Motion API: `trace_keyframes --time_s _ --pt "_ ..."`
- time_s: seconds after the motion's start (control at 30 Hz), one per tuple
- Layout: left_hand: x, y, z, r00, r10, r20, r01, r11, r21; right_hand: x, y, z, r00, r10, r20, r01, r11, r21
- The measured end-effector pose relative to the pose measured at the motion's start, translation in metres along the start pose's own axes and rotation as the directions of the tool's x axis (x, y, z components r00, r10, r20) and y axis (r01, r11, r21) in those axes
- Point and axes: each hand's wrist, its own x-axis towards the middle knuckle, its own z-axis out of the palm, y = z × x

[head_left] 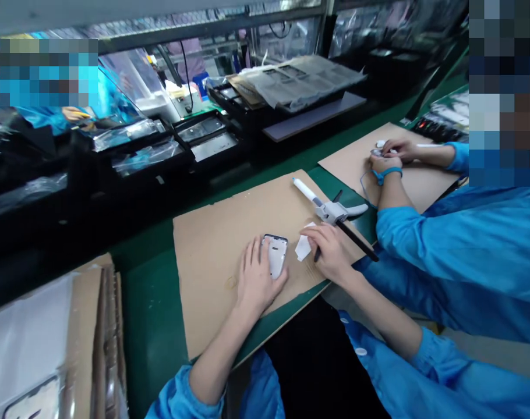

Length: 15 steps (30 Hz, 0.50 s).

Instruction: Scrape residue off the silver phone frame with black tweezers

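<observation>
My left hand (257, 276) is wrapped round a phone's mid-frame (277, 255), a pale metal plate with a dark rim. It lies against a brown cardboard sheet (216, 244), fingers along its left side and thumb at its lower right. My right hand (330, 250) is bent over a piece of white paper (304, 247), its fingertips closed at the paper's upper edge. A small dark thing (317, 254) shows beneath those fingers, too little visible to name. Just beyond the right hand lies a dispensing gun (332, 212) with a white cartridge and a black rod.
On the right, a co-worker's hands (389, 156) handle small parts over another cardboard sheet (350, 160). Stacked cardboard and plastic sheets (85, 326) stand at the lower left. Black trays (212, 137) and a pile of grey trays (308, 81) line the back of the green bench (149, 291).
</observation>
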Motion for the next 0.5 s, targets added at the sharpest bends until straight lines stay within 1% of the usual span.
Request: trace_keyframes --time_s 0.07,0.1,0.17,0.23,0.37,0.43,0.5 --pt "0.002 -0.004 0.002 0.999 -0.045 -0.020 0.044 0.999 -0.030 0.014 -0.006 0.013 0.991 -0.013 0.133 0.016 1.000 -0.021" --pt "0.004 -0.007 0.003 0.997 -0.065 -0.032 0.063 0.997 -0.052 0.024 -0.009 0.020 0.979 -0.018 0.202 0.025 0.999 -0.032" --pt "0.009 -0.014 0.004 0.992 -0.110 -0.059 0.104 0.990 -0.100 0.048 -0.017 0.035 0.944 -0.018 0.328 0.036 0.998 -0.050" --pt "0.016 -0.023 0.002 0.981 -0.173 -0.087 0.160 0.976 -0.145 0.078 -0.023 0.050 0.904 -0.014 0.427 0.040 0.998 -0.053" --pt "0.030 -0.047 -0.011 0.936 -0.322 -0.140 0.295 0.937 -0.186 0.132 -0.038 0.073 0.839 0.006 0.544 -0.014 1.000 0.010" --pt "0.034 -0.057 -0.021 0.900 -0.404 -0.166 0.367 0.906 -0.211 0.150 -0.048 0.083 0.801 0.002 0.598 -0.072 0.993 0.092" --pt "0.036 -0.064 -0.031 0.862 -0.463 -0.209 0.411 0.878 -0.247 0.158 -0.058 0.091 0.780 -0.012 0.626 -0.145 0.969 0.199"
